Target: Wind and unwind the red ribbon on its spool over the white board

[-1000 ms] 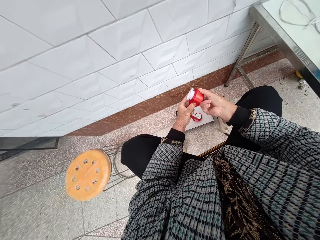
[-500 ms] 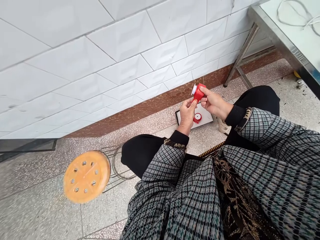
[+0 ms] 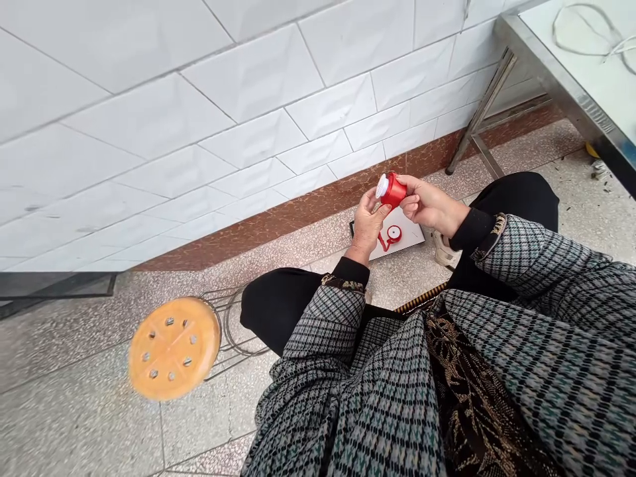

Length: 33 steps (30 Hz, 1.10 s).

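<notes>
A spool of red ribbon (image 3: 394, 192) with a white flanged end is held up between my two hands. My right hand (image 3: 431, 205) grips its right side, with the thumb on top and fingers curled. My left hand (image 3: 366, 222) is closed at the lower left of the spool, its thumb against the red ribbon. Just below my hands, a second, flatter roll of red ribbon (image 3: 394, 234) lies on a white board (image 3: 410, 237) with a dark edge. A loose red tail runs from that roll towards my left wrist.
An orange round stool (image 3: 173, 348) with wire legs lies on its side at the left. At the upper right stands a metal-framed table (image 3: 561, 79) with a white cable (image 3: 586, 50) on top. A tiled wall (image 3: 248, 132) rises in front; my bent knees flank the board.
The red spool has turned so its white end faces more towards me. My left hand has shifted slightly left and down, uncovering more of the ribbon tail on the board.
</notes>
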Tool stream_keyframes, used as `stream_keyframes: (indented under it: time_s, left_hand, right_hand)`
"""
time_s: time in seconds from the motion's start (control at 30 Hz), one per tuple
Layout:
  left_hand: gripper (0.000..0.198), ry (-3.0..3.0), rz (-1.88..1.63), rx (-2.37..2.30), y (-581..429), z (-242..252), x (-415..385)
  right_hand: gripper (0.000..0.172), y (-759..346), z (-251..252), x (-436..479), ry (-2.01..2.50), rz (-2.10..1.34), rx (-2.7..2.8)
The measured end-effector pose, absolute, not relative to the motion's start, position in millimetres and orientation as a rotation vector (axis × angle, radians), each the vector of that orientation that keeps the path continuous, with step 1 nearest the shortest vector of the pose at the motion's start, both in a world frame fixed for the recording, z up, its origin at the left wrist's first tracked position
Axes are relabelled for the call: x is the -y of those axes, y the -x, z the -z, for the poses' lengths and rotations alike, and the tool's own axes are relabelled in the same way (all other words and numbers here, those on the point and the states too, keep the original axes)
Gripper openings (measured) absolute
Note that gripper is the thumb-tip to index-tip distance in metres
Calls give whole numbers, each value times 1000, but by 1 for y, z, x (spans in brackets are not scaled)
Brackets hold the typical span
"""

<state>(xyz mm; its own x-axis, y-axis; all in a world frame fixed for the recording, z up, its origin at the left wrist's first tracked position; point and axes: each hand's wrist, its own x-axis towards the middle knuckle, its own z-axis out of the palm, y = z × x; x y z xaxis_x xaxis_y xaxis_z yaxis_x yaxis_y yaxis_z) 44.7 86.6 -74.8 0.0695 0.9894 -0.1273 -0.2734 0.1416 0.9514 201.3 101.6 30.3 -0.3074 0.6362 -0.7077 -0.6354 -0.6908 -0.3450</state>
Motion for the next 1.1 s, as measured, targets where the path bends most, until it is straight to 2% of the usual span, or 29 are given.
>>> stream_keyframes:
  time_s: [0.1, 0.17, 0.33, 0.57, 0.8, 0.93, 1.1]
  left_hand:
    - [89, -981, -1179, -933, -40, 76, -90]
    - [94, -933, -1132, -887, -37, 76, -91]
    - [76, -773, -1113, -828, -41, 71, -88]
    - [53, -650, -1189, -983, -65, 58, -74]
    - [37, -652, -1195, -1152, -70, 57, -72]
    - [40, -740, -1081, -1130, -65, 58, -73]
    - [43, -799, -1101, -1138, -58, 59, -75]
  right_hand:
    - [16, -206, -27, -103, 1101, -2141, -3]
    - [12, -209, -24, -105, 1108, -2210, 20]
    - [17, -205, -25, -100, 1137, -2196, 27]
    - [24, -175, -17, -72, 1162, -1829, 177]
    - [26, -191, -13, -93, 1177, -1778, 147]
    - [21, -199, -17, -102, 1144, -1812, 86]
    - [22, -199, -23, -102, 1134, -1933, 19]
